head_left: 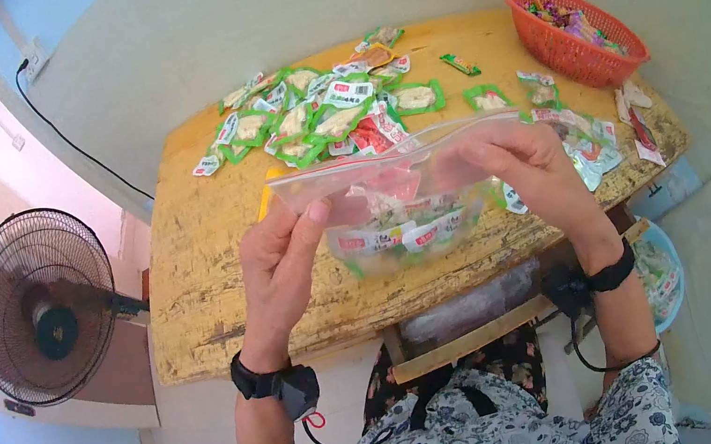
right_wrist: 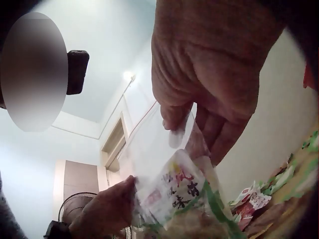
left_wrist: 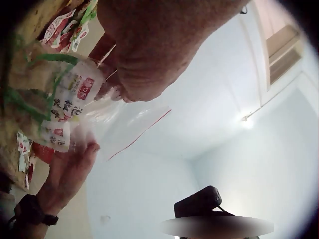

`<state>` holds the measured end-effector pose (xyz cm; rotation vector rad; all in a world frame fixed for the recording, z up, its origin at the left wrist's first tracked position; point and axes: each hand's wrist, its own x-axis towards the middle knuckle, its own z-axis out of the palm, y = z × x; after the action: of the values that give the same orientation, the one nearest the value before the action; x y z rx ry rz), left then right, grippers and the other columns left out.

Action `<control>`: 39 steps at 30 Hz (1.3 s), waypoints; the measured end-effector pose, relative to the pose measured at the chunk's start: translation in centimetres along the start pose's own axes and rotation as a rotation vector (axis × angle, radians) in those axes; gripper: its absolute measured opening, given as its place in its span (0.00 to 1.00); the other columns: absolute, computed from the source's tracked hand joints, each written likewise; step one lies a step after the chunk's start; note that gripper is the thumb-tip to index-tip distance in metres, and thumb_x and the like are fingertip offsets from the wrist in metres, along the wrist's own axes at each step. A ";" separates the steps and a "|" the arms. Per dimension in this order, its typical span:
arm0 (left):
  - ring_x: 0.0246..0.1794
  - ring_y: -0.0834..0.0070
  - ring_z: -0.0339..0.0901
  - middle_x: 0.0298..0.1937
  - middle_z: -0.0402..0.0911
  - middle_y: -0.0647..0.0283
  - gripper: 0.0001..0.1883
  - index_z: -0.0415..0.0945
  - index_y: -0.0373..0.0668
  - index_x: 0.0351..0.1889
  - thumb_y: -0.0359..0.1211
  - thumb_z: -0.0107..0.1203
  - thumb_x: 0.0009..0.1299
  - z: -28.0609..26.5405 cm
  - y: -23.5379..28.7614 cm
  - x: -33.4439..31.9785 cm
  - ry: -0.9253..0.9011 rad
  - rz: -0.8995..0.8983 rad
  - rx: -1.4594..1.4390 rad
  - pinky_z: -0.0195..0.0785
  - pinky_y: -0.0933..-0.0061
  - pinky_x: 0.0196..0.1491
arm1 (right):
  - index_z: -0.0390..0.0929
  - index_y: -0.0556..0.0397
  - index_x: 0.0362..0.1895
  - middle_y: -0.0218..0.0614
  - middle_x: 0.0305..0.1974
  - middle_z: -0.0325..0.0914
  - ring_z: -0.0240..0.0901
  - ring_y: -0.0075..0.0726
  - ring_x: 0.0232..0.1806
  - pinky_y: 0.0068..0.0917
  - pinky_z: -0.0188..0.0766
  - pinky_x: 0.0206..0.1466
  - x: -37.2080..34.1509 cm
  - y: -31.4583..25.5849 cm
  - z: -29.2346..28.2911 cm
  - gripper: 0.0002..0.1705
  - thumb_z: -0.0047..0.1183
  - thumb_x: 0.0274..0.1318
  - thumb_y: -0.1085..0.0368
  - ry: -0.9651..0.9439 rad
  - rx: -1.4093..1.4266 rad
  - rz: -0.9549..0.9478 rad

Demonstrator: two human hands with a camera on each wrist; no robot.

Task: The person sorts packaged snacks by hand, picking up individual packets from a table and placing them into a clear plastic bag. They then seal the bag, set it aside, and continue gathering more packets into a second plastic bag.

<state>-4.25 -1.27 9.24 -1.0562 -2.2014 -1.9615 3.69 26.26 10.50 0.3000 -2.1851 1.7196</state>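
Note:
A clear zip-top bag (head_left: 409, 252) with a red line along its top edge is held up over the front of the table. Inside it sit several snack packets (head_left: 368, 241) with green borders and white labels. My left hand (head_left: 277, 260) pinches the bag's upper left side, thumb toward me. On the other side my right hand (head_left: 539, 175) grips the upper right, its fingers behind the film. The right wrist view shows the right thumb (right_wrist: 174, 117) against the plastic near the red zip line. A packet label (left_wrist: 75, 94) shows through the film in the left wrist view.
Loose green-edged packets (head_left: 295, 119) are heaped at the back of the worn yellow table (head_left: 198, 297). A red basket (head_left: 569, 56) of small wrapped sweets stands back right. Below right is a light-blue tub (head_left: 667, 262) with packets. An open drawer (head_left: 478, 324) juts out; a fan (head_left: 47, 305) stands left.

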 end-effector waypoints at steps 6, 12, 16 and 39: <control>0.51 0.79 0.82 0.52 0.87 0.63 0.15 0.81 0.38 0.61 0.32 0.51 0.82 0.2 -0.2 0.2 0.048 0.082 0.016 0.73 0.73 0.57 | 0.85 0.63 0.44 0.36 0.38 0.87 0.86 0.30 0.38 0.26 0.80 0.44 0.7 -1.0 0.3 0.16 0.51 0.75 0.62 0.010 0.031 0.110; 0.45 0.84 0.79 0.46 0.86 0.64 0.22 0.72 0.34 0.71 0.29 0.53 0.80 0.6 -0.3 0.3 0.085 -0.083 -0.145 0.72 0.80 0.51 | 0.84 0.58 0.35 0.23 0.27 0.78 0.69 0.17 0.25 0.22 0.65 0.30 0.8 1.7 -0.2 0.16 0.55 0.72 0.59 0.122 -0.042 0.107; 0.34 0.87 0.76 0.32 0.81 0.71 0.29 0.64 0.35 0.77 0.31 0.55 0.78 0.4 -0.8 0.4 0.083 -0.116 -0.017 0.72 0.79 0.47 | 0.81 0.53 0.28 0.21 0.23 0.74 0.66 0.15 0.25 0.22 0.61 0.30 0.7 0.8 -0.1 0.17 0.58 0.69 0.58 0.100 -0.012 0.277; 0.47 0.80 0.81 0.42 0.88 0.67 0.12 0.86 0.36 0.50 0.30 0.54 0.75 -1.9 -3.6 0.8 -0.245 -0.369 -0.030 0.69 0.78 0.55 | 0.81 0.54 0.50 0.45 0.40 0.83 0.81 0.53 0.41 0.46 0.77 0.43 0.2 -1.9 3.5 0.23 0.65 0.58 0.52 -0.100 -0.755 -0.511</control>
<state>-7.38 -2.53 6.81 -1.0002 -2.6722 -2.1033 3.77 22.45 11.53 0.6655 -2.3655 0.5705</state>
